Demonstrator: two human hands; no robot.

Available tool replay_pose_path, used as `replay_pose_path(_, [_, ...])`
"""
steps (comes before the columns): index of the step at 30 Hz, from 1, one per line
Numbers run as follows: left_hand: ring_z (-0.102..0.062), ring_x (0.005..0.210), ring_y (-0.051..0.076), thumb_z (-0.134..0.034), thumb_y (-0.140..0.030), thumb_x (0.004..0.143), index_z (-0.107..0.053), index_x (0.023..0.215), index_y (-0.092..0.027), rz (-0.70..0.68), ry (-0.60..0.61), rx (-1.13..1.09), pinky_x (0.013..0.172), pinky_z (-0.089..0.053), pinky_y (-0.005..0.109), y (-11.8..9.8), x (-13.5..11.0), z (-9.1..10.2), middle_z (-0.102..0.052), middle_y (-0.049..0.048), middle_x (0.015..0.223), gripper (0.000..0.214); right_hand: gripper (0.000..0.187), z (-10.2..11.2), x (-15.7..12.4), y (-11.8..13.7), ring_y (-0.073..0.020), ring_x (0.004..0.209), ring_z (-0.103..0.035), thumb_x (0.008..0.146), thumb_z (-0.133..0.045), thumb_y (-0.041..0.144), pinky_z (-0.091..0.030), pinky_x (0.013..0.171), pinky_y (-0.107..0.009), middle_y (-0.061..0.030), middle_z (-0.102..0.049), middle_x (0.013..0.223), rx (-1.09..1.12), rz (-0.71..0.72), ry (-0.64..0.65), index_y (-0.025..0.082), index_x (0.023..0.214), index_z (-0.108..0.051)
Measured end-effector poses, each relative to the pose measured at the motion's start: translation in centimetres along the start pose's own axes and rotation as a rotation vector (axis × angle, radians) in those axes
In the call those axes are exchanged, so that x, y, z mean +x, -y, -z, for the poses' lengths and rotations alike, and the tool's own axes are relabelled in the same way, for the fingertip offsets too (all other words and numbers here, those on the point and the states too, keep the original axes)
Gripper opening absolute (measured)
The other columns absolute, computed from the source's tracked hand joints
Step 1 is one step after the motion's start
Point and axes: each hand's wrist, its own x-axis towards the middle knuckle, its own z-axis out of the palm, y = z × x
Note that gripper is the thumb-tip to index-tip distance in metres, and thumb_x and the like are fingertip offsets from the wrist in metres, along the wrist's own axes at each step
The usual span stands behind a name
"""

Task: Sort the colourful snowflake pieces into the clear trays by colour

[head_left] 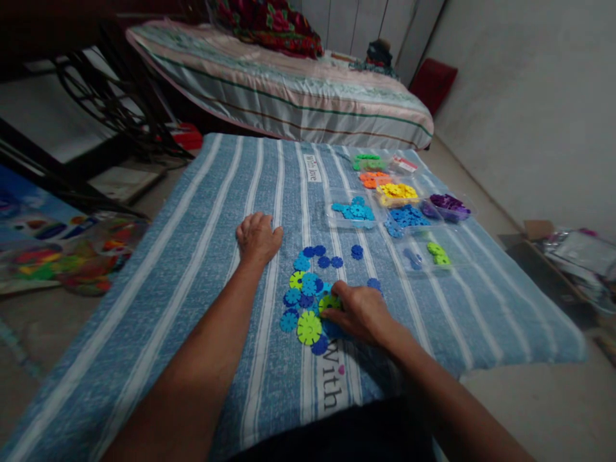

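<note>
My right hand is at the near right side of a loose pile of notched plastic discs, its thumb and fingers closed on a yellow-green disc. Light blue discs, dark blue discs and a larger yellow-green disc lie in the pile, some overlapping. My left hand rests on the striped cloth, up and left of the pile. It holds nothing; the thumb stands apart from the slightly bent fingers.
Clear plastic boxes at the right hold sorted discs: light blue, yellow, purple, yellow-green. Blue discs, orange and green sit among them. A bed stands beyond the cloth-covered table.
</note>
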Motion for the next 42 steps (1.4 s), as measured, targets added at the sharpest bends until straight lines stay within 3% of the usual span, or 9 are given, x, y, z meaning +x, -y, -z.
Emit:
replay_pose_path(6, [-0.043, 0.141, 0.034, -0.047, -0.036, 0.091, -0.066, 0.124, -0.021, -0.008, -0.011, 0.004, 0.118, -0.032, 0.051, 0.2, 0.1, -0.3, -0.057, 0.0137, 0.146, 0.041, 0.036, 1.7, -0.5, -3.8, -0.0105, 0.053, -0.048, 0.087, -0.066, 0.051, -0.037, 0.053, -0.023, 0.0047, -0.052, 0.060, 0.768, 0.083, -0.014, 0.021, 0.073, -0.054])
replay_pose_path(8, [-0.043, 0.141, 0.034, -0.047, -0.036, 0.091, -0.065, 0.124, -0.020, -0.008, -0.007, 0.007, 0.118, -0.032, 0.051, 0.2, 0.0, -0.2, -0.056, 0.0136, 0.147, 0.041, 0.043, 3.8, -1.1, -6.4, -0.0113, 0.051, -0.048, 0.083, -0.066, 0.061, -0.038, 0.051, -0.024, 0.0036, -0.052, 0.059, 0.803, 0.048, -0.130, 0.021, 0.072, -0.056])
replay_pose_path(14, [-0.043, 0.141, 0.034, -0.047, -0.036, 0.090, -0.066, 0.124, -0.019, -0.005, -0.004, -0.004, 0.118, -0.033, 0.052, 0.2, 0.1, -0.3, -0.056, 0.0145, 0.147, 0.042, 0.024, 11.7, -2.4, -15.9, -0.0156, 0.052, -0.050, 0.087, -0.064, 0.042, -0.034, 0.055, -0.029, -0.0013, -0.056, 0.056, -0.009, -0.331, -0.509, 0.020, 0.079, -0.070])
replay_pose_path(20, [-0.042, 0.142, 0.034, -0.047, -0.037, 0.091, -0.065, 0.126, -0.020, -0.002, -0.013, -0.008, 0.119, -0.031, 0.052, 0.3, 0.2, -0.5, -0.055, 0.0132, 0.148, 0.043, 0.022, 14.0, -1.1, -20.4, -0.0199, 0.068, -0.063, 0.092, -0.057, 0.027, -0.038, 0.062, -0.030, -0.0111, -0.073, 0.082, -0.420, -0.518, -0.088, 0.019, 0.089, -0.077])
replay_pose_path(23, [-0.042, 0.142, 0.034, -0.047, -0.037, 0.090, -0.065, 0.126, -0.021, -0.004, -0.019, -0.010, 0.118, -0.031, 0.052, 0.4, 0.2, -0.6, -0.056, 0.0129, 0.147, 0.043, 0.026, 13.9, -0.8, -20.3, -0.0234, 0.077, -0.068, 0.094, -0.053, 0.024, -0.040, 0.063, -0.031, -0.0155, -0.074, 0.091, -0.469, -0.564, 0.026, 0.018, 0.091, -0.078])
replay_pose_path(27, [-0.042, 0.142, 0.034, -0.048, -0.036, 0.090, -0.065, 0.126, -0.022, -0.008, -0.019, -0.009, 0.118, -0.031, 0.052, 0.4, 0.2, -0.6, -0.056, 0.0122, 0.147, 0.042, 0.032, 13.4, -1.4, -18.7, -0.0313, 0.085, -0.071, 0.098, -0.048, 0.027, -0.039, 0.061, -0.034, -0.0238, -0.073, 0.104, -0.561, -0.631, -0.081, 0.015, 0.100, -0.077])
replay_pose_path(32, [-0.042, 0.141, 0.035, -0.047, -0.037, 0.091, -0.065, 0.127, -0.019, -0.012, -0.004, 0.003, 0.118, -0.032, 0.053, 0.3, 0.2, -0.4, -0.055, 0.0146, 0.148, 0.044, 0.026, 10.4, -2.3, -15.1, -0.0265, 0.080, -0.071, 0.096, -0.054, 0.033, -0.041, 0.062, -0.030, -0.0111, -0.077, 0.092, -0.383, -0.409, -0.278, 0.023, 0.105, -0.077])
replay_pose_path(37, [-0.043, 0.141, 0.035, -0.048, -0.036, 0.090, -0.066, 0.125, -0.021, -0.002, -0.015, -0.002, 0.118, -0.032, 0.053, 0.2, 0.1, -0.4, -0.057, 0.0137, 0.146, 0.042, 0.024, 6.1, -2.4, -10.7, -0.0214, 0.078, -0.072, 0.096, -0.057, 0.032, -0.043, 0.065, -0.027, -0.0059, -0.078, 0.085, -0.170, -0.149, -0.107, 0.024, 0.110, -0.075])
replay_pose_path(42, [-0.042, 0.141, 0.034, -0.048, -0.036, 0.090, -0.065, 0.125, -0.022, -0.009, -0.020, -0.016, 0.118, -0.032, 0.053, 0.3, 0.1, -0.3, -0.057, 0.0127, 0.146, 0.041, 0.026, 3.2, -2.3, -8.7, -0.0216, 0.082, -0.073, 0.096, -0.058, 0.030, -0.041, 0.067, -0.027, -0.0062, -0.079, 0.091, -0.141, -0.131, -0.012, 0.023, 0.117, -0.071])
